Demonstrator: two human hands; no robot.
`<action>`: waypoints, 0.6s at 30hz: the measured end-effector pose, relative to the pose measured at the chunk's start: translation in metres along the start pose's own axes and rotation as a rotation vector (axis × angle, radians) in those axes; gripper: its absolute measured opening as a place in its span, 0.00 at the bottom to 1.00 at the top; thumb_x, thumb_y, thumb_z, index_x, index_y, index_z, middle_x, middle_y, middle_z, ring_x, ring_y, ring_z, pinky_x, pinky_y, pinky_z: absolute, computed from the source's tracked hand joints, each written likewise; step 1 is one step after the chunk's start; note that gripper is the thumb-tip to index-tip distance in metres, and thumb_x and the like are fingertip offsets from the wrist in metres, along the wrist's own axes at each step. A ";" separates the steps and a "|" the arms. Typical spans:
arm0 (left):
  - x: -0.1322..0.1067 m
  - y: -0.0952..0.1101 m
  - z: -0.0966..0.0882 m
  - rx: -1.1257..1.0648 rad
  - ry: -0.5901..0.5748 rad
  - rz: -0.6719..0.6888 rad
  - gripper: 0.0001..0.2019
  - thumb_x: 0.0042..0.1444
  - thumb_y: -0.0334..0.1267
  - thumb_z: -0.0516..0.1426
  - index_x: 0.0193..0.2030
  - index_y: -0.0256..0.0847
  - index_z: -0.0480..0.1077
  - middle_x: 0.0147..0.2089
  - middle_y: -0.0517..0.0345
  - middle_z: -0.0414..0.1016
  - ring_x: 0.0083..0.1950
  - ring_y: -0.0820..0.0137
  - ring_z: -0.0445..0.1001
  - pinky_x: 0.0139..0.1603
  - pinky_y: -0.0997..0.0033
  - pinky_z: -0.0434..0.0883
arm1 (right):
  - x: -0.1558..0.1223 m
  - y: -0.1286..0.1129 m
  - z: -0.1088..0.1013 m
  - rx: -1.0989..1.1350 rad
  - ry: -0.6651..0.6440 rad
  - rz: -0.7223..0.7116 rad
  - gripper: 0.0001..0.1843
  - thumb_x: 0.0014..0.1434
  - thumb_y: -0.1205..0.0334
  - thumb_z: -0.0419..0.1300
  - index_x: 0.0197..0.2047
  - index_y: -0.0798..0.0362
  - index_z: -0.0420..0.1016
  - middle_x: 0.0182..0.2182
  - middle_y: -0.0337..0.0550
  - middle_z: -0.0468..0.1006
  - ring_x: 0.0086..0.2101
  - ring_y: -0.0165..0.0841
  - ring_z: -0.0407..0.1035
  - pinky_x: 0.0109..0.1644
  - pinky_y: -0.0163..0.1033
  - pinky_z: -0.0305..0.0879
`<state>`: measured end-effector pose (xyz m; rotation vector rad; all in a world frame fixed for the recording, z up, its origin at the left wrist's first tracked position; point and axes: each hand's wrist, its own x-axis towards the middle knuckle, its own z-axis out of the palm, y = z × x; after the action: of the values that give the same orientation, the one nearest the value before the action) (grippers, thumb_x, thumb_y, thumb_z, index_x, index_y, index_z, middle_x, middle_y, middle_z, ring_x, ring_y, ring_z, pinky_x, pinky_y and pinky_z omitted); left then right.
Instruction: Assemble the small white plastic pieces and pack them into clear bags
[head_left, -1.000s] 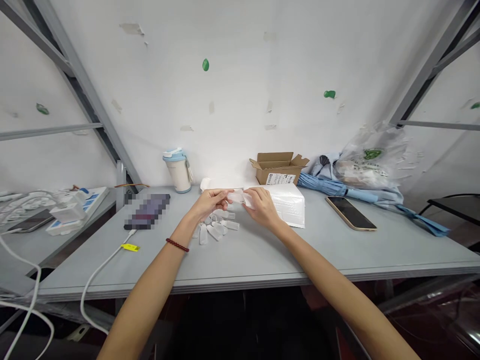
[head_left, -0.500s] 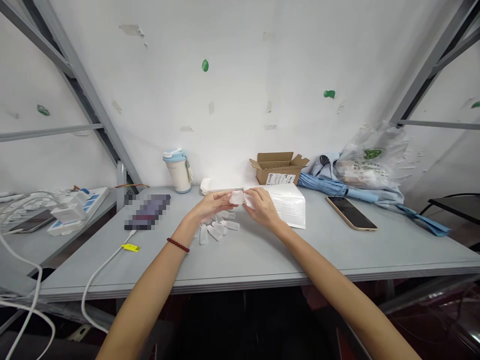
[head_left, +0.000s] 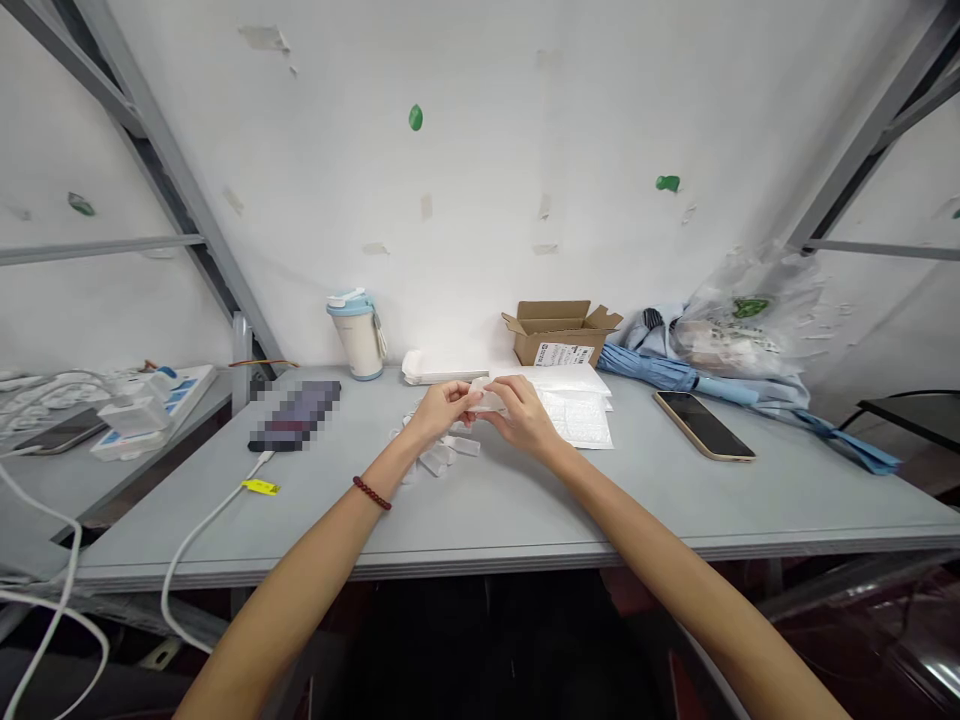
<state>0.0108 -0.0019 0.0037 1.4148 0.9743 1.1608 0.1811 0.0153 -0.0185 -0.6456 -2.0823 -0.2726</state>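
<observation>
Over the middle of the grey table, my left hand (head_left: pixel 442 408) and my right hand (head_left: pixel 521 412) meet at a small whitish translucent piece (head_left: pixel 487 400). Both are closed on it, pinching it between thumb and fingers from either side. Its exact kind is too small to make out. Below my left hand lies a loose pile of small, frosted, flat pieces (head_left: pixel 436 458), partly hidden by that hand and wrist. Just behind and to the right of my right hand are white padded sheets or envelopes (head_left: pixel 581 415).
Along the wall stand a cream tumbler with a blue lid (head_left: pixel 358 338), a flat white box (head_left: pixel 442 366) and an open cardboard box (head_left: pixel 559 335). A folded blue umbrella (head_left: pixel 660 372) and a phone (head_left: pixel 703 425) lie right. A cabled dark device (head_left: pixel 296 415) lies left.
My left hand has shifted slightly right, closer to my right hand. The translucent piece is now more covered by my fingers. The camera view has moved a little.
</observation>
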 end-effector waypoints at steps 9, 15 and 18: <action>-0.001 0.002 -0.009 -0.167 -0.145 -0.139 0.18 0.40 0.41 0.67 0.37 0.33 0.72 0.31 0.56 0.74 0.30 0.75 0.70 0.33 0.73 0.66 | -0.001 -0.003 0.002 -0.127 -0.032 -0.023 0.22 0.57 0.58 0.58 0.52 0.59 0.63 0.46 0.56 0.71 0.45 0.44 0.63 0.46 0.46 0.59; -0.003 0.001 -0.006 -0.049 -0.102 -0.163 0.16 0.35 0.38 0.68 0.31 0.35 0.72 0.28 0.59 0.72 0.28 0.75 0.68 0.29 0.74 0.64 | -0.001 -0.002 0.002 -0.119 -0.072 -0.041 0.23 0.57 0.58 0.57 0.54 0.59 0.62 0.45 0.56 0.71 0.45 0.43 0.63 0.46 0.46 0.57; -0.005 0.000 0.002 0.088 0.003 -0.131 0.14 0.34 0.39 0.67 0.27 0.36 0.70 0.23 0.64 0.67 0.23 0.77 0.64 0.23 0.76 0.59 | -0.001 -0.006 0.004 -0.113 -0.087 -0.092 0.24 0.56 0.60 0.56 0.55 0.60 0.61 0.44 0.56 0.71 0.45 0.43 0.63 0.46 0.45 0.57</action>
<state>0.0120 -0.0072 0.0032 1.3963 1.1146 1.0342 0.1757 0.0117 -0.0213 -0.6398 -2.1954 -0.4242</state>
